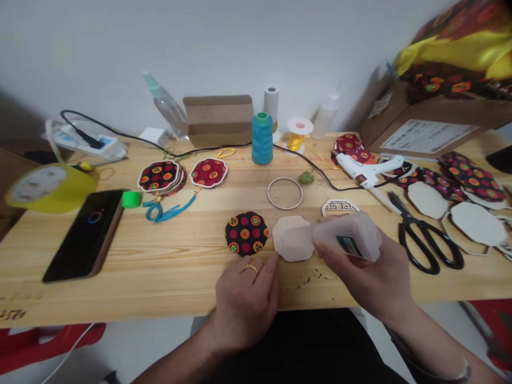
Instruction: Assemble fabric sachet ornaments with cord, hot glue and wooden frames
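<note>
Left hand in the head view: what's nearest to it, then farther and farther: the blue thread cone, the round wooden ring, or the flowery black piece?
1. Flowery black piece: right in front of the left hand.
2. Round wooden ring: farther back, to the right.
3. Blue thread cone: farthest, behind the ring, nearer the wall.

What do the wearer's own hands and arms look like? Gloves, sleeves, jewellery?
No gloves on either. Left hand: slim gold-coloured ring on one finger; no sleeve on the visible left forearm. Right hand: no ring visible; a pale, shiny band sits farther up that arm, too blurred to tell its material. No cables or markings visible on either.
</note>
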`<state>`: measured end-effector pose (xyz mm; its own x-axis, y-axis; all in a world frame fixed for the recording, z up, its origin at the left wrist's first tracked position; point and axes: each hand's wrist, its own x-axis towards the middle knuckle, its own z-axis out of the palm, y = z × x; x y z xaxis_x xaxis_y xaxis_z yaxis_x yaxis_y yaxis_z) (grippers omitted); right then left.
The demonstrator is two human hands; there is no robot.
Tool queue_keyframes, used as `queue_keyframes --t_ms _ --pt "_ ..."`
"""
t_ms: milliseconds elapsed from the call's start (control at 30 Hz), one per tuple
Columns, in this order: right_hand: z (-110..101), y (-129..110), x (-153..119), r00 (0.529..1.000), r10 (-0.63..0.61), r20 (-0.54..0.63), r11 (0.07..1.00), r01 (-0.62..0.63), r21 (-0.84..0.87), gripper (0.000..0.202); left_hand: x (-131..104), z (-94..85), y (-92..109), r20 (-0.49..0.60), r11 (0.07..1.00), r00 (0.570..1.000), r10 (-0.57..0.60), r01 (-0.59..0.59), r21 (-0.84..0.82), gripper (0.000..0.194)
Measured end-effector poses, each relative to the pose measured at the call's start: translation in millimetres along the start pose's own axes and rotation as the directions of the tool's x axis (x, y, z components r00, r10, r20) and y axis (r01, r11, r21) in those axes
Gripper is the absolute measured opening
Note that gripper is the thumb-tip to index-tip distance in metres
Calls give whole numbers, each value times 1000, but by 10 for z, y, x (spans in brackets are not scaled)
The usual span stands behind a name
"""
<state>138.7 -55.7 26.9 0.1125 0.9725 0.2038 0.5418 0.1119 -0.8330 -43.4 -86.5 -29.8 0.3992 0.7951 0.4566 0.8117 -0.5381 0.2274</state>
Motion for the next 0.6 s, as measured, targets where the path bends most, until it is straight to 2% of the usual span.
queue_keyframes --t_ms 167,400,600 --pt "81 36 3 998 -29 48 999 27 40 16 -14 -11 1 4 998 1000 -14 14 -66 29" --pt "40 0 -67 992 -10 126 1000 10 3 13 -18 -18 11 -63 987 988 -139 133 -90 30" --pt "50 29 -70 989 -46 138 999 48 -12 12 -3 -13 4 -9 994 994 -106 106 -40 39"
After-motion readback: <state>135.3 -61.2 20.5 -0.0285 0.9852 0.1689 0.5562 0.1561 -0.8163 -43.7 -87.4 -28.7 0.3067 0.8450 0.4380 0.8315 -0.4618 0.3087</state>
